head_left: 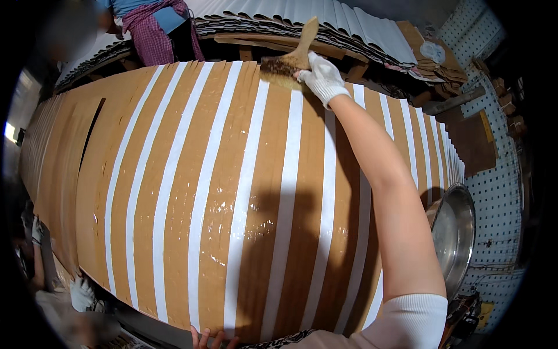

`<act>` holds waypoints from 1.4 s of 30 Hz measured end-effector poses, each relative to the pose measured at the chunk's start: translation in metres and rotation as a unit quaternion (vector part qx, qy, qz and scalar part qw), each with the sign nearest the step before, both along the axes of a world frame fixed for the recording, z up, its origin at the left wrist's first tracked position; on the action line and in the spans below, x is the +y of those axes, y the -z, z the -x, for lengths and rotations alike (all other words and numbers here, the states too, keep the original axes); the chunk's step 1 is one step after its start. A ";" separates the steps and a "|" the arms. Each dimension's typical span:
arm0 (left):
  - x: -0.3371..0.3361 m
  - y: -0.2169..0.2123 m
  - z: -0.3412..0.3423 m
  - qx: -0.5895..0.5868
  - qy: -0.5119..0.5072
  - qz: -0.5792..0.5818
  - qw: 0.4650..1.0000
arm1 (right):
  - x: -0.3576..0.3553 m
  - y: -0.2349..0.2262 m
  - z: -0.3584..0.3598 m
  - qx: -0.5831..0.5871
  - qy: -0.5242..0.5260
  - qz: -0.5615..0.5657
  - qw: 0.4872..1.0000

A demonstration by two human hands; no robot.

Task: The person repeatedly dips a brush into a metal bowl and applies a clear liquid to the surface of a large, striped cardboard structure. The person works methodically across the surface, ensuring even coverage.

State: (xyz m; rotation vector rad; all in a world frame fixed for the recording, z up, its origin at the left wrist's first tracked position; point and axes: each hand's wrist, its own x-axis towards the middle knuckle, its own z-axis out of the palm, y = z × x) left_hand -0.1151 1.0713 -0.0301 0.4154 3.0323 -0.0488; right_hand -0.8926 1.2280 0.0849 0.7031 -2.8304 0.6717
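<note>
Head view: the right hand (321, 77), gloved, grips a wide brush (292, 60) at the far edge of the brown-and-white layered sheets (224, 174), which spread broadly leftward. The left hand (204, 338) shows only bare fingers at the near edge; whether they grasp, I cannot tell. 1 metal basin (459, 256) sits near the right edge, and 1 person (154, 38) stands beyond the far edge.
</note>
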 end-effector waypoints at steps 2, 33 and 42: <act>0.008 -0.001 -0.001 -0.008 -0.037 -0.017 0.999 | -0.010 -0.002 0.008 0.039 0.004 0.010 0.999; 0.025 -0.050 0.048 0.039 -0.071 -0.135 0.987 | 0.038 -0.041 -0.414 -0.117 -0.441 -0.077 0.886; 0.035 -0.042 0.035 0.131 -0.095 -0.206 0.965 | 0.048 0.008 -0.501 0.045 -0.279 0.020 0.959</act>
